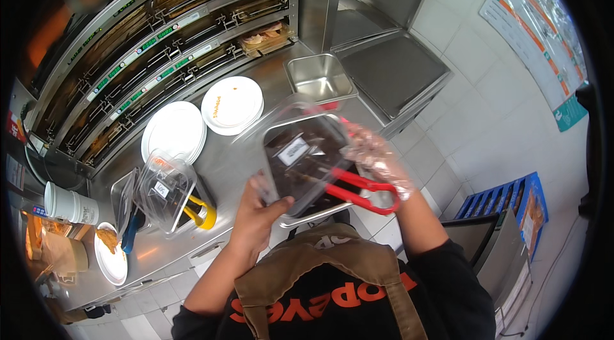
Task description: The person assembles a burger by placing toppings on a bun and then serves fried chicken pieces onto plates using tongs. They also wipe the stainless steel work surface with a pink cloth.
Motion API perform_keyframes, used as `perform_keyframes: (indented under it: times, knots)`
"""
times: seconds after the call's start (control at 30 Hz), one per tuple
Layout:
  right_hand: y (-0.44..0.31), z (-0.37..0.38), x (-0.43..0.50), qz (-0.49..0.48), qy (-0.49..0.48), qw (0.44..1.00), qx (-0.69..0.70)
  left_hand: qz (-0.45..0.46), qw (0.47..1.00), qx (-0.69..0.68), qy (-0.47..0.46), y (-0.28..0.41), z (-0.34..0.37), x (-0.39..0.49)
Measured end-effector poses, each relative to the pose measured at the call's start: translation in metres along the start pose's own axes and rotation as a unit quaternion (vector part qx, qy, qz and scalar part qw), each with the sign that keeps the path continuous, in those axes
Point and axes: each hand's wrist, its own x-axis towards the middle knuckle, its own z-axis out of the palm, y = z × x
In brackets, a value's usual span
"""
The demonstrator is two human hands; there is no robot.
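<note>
A steel pan point(283, 222) with dark contents sits in front of me, under a blurred clear plastic lid point(307, 179) with a white label point(293, 150). My bare left hand point(259, 218) grips the lid's near left edge, thumb on top. Whether its fingers also hold the pan's rim is unclear. My right hand point(379, 155), in a clear plastic glove, is at the right side of the lid and pan. Its fingers are blurred, so its grip cannot be made out. Red-handled tongs point(364, 191) stick out at the near right, below the gloved hand.
Two stacks of white plates point(173, 131) point(233, 105) stand behind on the steel counter point(216, 162). Left are a lidded container point(165, 196) with yellow tongs point(204, 213), and a plate with fried food point(112, 263). A steel pan point(321, 79) and heated cabinet point(158, 43) stand at the back.
</note>
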Motion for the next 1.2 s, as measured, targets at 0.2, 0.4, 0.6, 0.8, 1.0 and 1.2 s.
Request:
perform_keyframes:
  times: [0.2,0.4,0.6,0.8,1.0,1.2]
  knots:
    - [-0.092,-0.079,-0.015,-0.063,0.117,0.99,-0.042,-0.081,0.99,0.062,-0.092,-0.001,0.102,0.077]
    - [-0.135,-0.203,0.055,-0.011,0.116,0.993,-0.021,-0.148,0.985,-0.029,-0.087,-0.045,0.204,0.217]
    - [-0.119,-0.315,0.188,-0.011,0.04,0.998,-0.046,-0.143,0.989,-0.017,-0.018,-0.075,0.231,0.347]
    - [-0.109,-0.334,0.278,0.113,0.004,0.994,-0.007,-0.136,0.986,-0.045,0.08,-0.087,0.219,0.416]
    - [-0.112,-0.343,0.31,0.112,-0.067,0.989,-0.062,-0.133,0.974,-0.005,0.183,-0.077,0.217,0.429]
    - [-0.113,-0.353,0.325,0.149,-0.081,0.983,-0.075,-0.196,0.967,0.104,0.126,-0.062,0.211,0.43]
